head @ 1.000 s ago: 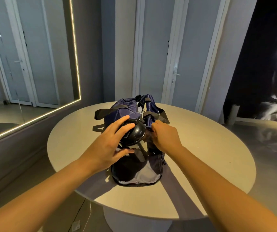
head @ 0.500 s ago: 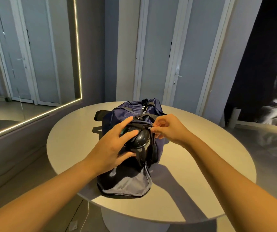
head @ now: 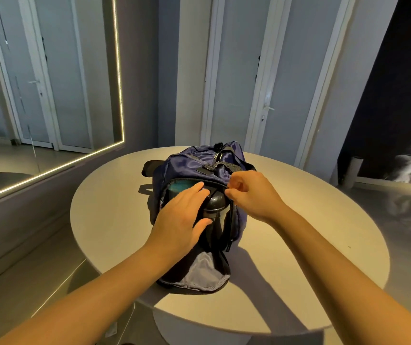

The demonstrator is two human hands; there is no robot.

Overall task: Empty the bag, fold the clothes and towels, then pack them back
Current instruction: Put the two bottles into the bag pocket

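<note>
A navy duffel bag (head: pixel 187 168) lies lengthwise on the round beige table (head: pixel 299 220), its near end unzipped and the end flap (head: pixel 199 275) folded down to show grey lining. A black rounded object (head: pixel 215 204) sticks out of the opening, with something teal (head: pixel 178 188) behind it. My left hand (head: pixel 182 220) rests flat on the opening, fingers straight against the black object. My right hand (head: pixel 251 192) pinches the bag's zipper edge at the top right of the opening. The clothes inside are hidden.
A black strap (head: pixel 149 168) pokes out at the bag's left side. A lit mirror (head: pixel 50 95) fills the left wall, doors stand behind, and a dark mural (head: pixel 410 95) is at the right. The table's edge (head: pixel 224 324) is close to me.
The opening has widened toward the bag's top as my right hand moved back along the zipper. My left hand slid up onto the black object. The teal item has come into sight.
</note>
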